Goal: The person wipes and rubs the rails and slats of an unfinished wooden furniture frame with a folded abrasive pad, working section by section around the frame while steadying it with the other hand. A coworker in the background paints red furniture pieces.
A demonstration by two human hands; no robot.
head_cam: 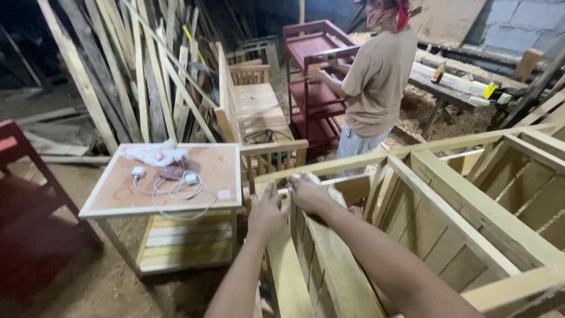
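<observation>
Both arms stretched forward. Left hand fingers spread narrow, pressed on the near end of one pale wooden frame. Right hand curled over the frame's top rail corner, gripping it. One small counter left, two white chargers on it. One person beyond at red shelf.

Warm, dim workshop light is falling from above and slightly behind, brightening the pale wooden frame and the small surface. The far left corner is sinking into deep shadow, as is the floor beneath. Both forearms are showing slight motion blur, and straight boards are bowing near the edges.
</observation>
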